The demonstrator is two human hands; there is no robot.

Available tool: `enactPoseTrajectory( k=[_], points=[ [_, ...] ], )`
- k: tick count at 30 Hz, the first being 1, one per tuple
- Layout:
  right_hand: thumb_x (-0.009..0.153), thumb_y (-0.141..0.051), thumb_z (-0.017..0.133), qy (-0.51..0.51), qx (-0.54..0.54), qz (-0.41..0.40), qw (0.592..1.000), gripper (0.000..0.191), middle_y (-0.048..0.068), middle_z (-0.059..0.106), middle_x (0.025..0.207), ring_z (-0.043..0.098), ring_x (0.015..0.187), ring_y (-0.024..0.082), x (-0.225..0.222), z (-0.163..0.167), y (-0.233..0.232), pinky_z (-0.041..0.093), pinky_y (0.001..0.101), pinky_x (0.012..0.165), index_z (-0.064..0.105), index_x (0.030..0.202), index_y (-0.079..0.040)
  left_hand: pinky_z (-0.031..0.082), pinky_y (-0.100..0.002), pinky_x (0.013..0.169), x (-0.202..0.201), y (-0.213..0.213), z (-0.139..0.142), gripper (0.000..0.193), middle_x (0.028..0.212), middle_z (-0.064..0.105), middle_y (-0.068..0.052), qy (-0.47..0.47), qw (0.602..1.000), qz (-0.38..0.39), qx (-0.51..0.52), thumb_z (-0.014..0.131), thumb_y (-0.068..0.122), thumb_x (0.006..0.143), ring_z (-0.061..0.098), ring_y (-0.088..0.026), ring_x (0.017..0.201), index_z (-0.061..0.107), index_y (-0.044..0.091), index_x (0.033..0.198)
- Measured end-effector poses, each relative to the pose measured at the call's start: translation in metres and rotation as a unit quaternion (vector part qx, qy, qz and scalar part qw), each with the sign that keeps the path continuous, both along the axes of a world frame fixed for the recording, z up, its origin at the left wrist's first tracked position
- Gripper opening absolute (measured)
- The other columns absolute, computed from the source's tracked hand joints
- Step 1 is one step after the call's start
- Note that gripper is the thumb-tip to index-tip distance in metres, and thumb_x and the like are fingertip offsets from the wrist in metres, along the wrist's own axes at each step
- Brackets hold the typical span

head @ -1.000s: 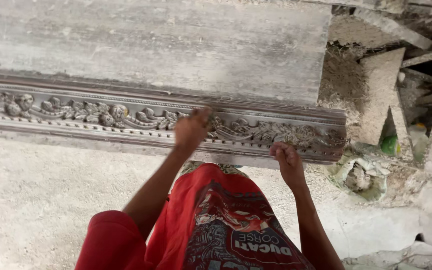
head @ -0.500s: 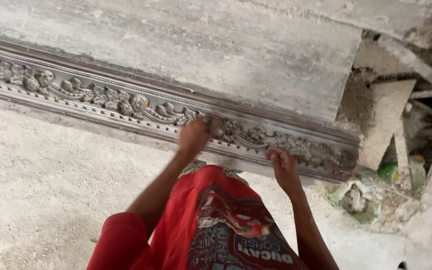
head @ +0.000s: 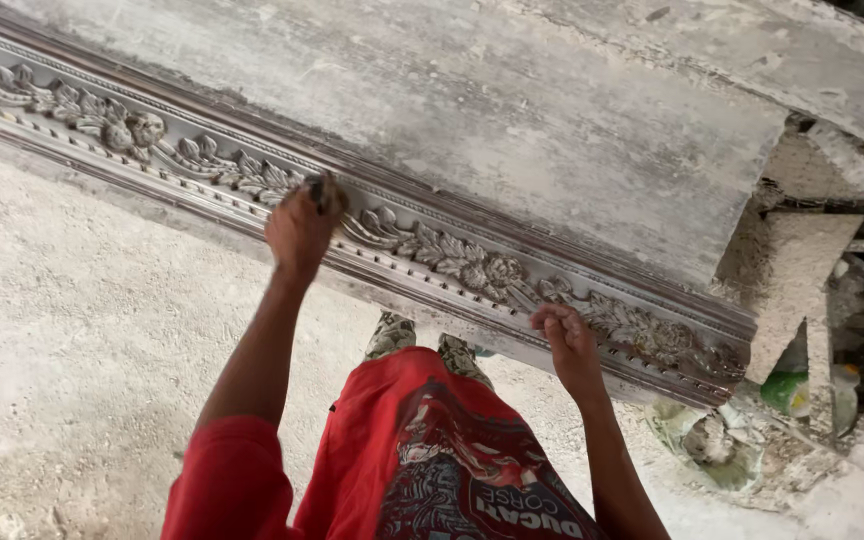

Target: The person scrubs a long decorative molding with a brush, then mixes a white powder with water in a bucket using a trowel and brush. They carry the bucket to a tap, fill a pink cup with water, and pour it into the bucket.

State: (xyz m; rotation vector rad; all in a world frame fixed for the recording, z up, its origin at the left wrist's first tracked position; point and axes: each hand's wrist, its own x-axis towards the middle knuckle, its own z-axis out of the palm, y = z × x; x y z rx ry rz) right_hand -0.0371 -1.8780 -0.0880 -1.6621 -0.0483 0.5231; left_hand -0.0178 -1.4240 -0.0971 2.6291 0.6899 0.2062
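Observation:
A long grey ornate moulding (head: 472, 265) with carved leaves and flowers runs diagonally across a dusty slab. My left hand (head: 300, 228) is a fist over the carved band, gripping a small dark tool (head: 326, 190) pressed against the relief. My right hand (head: 566, 342) rests further right, its fingers curled on the moulding's front edge and holding nothing loose. My red printed shirt (head: 422, 460) fills the bottom middle.
A flat grey slab (head: 512, 110) lies behind the moulding. Rough pale ground (head: 72, 340) spreads to the left. At the right are broken plaster pieces (head: 802, 270), rubble, a green object (head: 787, 392) and a plaster-caked bowl (head: 707, 445).
My left hand with the tool has slid left along the carved band. The right hand stays on the front edge. The view has swung, so the moulding now slopes more steeply.

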Motion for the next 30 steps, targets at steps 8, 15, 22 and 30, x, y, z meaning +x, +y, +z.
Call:
enactPoseTrajectory(
  k=[8,15,22,30],
  points=[
    [0.108,-0.021,0.052,-0.025,-0.045,0.086,0.995,0.03,0.008,0.068,0.108,0.065,0.103,0.016,0.011,0.009,0.042,0.053,0.0337,0.096,0.062,0.127,0.0,0.054,-0.035,0.041,0.018,0.031,0.011,0.027,0.076,0.073,-0.008,-0.019,0.991,-0.132,-0.006,0.069,0.036,0.098,0.064,-0.017,0.048,0.072,0.009,0.104],
    [0.107,-0.021,0.053,-0.024,-0.048,-0.043,0.998,0.031,0.009,0.07,0.114,0.067,0.105,0.017,-0.013,0.027,0.122,0.054,0.0338,0.091,0.059,0.129,-0.001,0.057,-0.05,0.062,0.023,0.084,0.026,0.049,0.087,0.073,-0.01,0.056,0.972,-0.223,-0.048,0.079,0.039,0.079,0.071,-0.031,0.067,0.063,0.017,0.119],
    [0.107,-0.022,0.053,0.016,-0.035,-0.075,0.996,0.032,0.01,0.07,0.116,0.067,0.106,0.018,-0.044,0.035,0.229,0.054,0.0349,0.092,0.059,0.13,-0.001,0.059,-0.045,0.065,-0.002,0.11,0.011,0.027,0.095,0.074,-0.008,-0.06,0.972,-0.227,-0.017,0.073,0.025,0.091,0.072,-0.024,0.067,0.064,0.018,0.115],
    [0.107,-0.024,0.052,0.0,-0.103,-0.052,0.993,0.032,0.01,0.07,0.114,0.068,0.106,0.018,-0.041,0.068,0.289,0.055,0.0349,0.091,0.06,0.128,-0.002,0.057,-0.037,0.041,0.011,0.201,0.015,0.024,0.102,0.071,-0.019,-0.083,0.992,-0.086,0.034,0.063,0.016,0.104,0.066,-0.021,0.053,0.061,0.011,0.126]
  ],
)
